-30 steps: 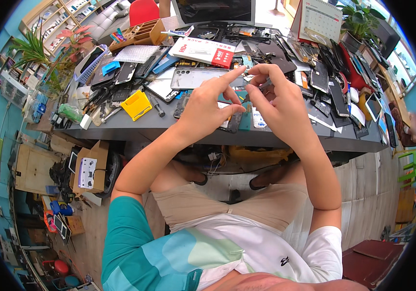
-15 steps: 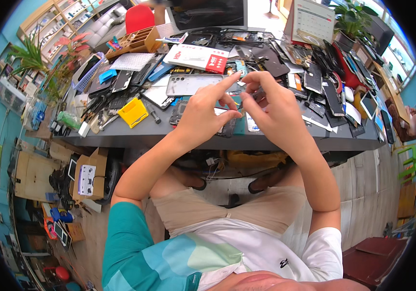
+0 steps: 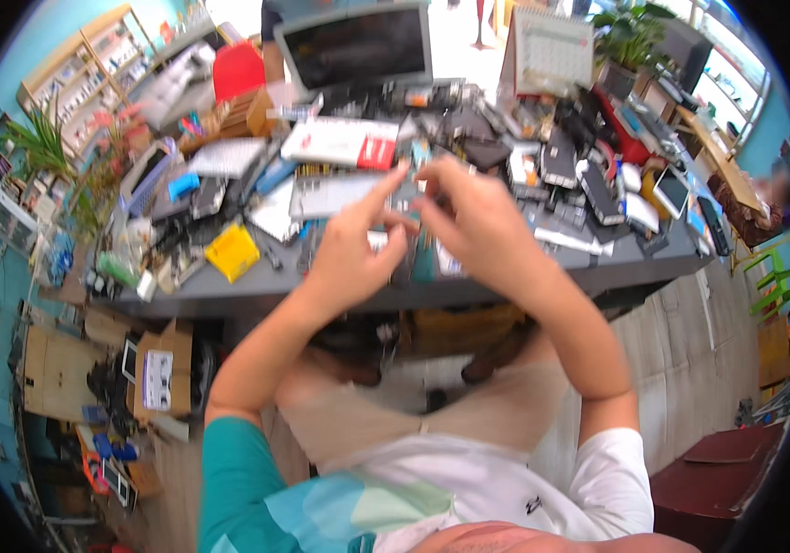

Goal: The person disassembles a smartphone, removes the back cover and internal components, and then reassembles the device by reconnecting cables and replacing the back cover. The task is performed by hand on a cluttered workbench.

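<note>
My left hand [image 3: 351, 244] hovers over the desk's near middle. Its index finger stretches toward my right fingertips; its thumb is apart from it. Close beside it, my right hand [image 3: 478, 221] has its fingers curled in toward the thumb. Motion blur and the fingers themselves hide whatever small thing it may hold. Below the hands, part of a teal strip [image 3: 424, 262] shows on the desk. Just beyond my left hand lies a pale grey phone back cover [image 3: 321, 197]. Behind that is a white and red box [image 3: 339, 143].
Phone parts and loose phones [image 3: 600, 194] crowd the grey desk [image 3: 257, 304]. A yellow plastic piece [image 3: 232, 252] lies left of my hands, a white strip [image 3: 574, 242] to their right. A monitor [image 3: 356, 46], a desk calendar [image 3: 553, 53] and a potted plant [image 3: 630, 41] stand at the back.
The view has shifted, so the desk and both hands sit further left and the desk lower in the picture. It is blurrier now. The hands keep much the same pose, close together.
</note>
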A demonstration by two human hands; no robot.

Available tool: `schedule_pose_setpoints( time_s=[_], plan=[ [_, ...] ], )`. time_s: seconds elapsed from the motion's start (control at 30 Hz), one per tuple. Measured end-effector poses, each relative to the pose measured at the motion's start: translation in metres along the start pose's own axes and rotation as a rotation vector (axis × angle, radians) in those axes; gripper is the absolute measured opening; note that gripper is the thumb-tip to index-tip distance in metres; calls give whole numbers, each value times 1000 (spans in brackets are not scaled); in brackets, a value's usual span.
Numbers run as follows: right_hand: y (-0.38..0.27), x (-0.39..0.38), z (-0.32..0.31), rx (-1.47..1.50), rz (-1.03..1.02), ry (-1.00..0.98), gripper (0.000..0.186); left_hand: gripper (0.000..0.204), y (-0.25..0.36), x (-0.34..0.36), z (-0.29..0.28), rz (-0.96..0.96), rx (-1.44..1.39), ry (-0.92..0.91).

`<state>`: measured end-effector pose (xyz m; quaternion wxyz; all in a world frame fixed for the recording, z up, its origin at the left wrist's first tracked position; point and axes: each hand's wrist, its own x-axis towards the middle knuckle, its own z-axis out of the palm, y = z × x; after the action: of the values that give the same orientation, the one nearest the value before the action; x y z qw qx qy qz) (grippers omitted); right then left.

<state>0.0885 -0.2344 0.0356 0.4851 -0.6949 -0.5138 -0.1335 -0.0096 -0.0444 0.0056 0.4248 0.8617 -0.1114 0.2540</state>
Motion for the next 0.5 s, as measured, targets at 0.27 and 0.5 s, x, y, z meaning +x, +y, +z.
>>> schedule_pose_setpoints(
  time_s=[0.27, 0.5],
  plan=[
    [10, 0, 8, 15, 49, -65, 20, 77, 0, -17, -7, -96, -20, -100],
    [9, -1, 12, 13, 64, -114, 20, 80, 5, -27, -10, -57, 99, -126]
  ],
)
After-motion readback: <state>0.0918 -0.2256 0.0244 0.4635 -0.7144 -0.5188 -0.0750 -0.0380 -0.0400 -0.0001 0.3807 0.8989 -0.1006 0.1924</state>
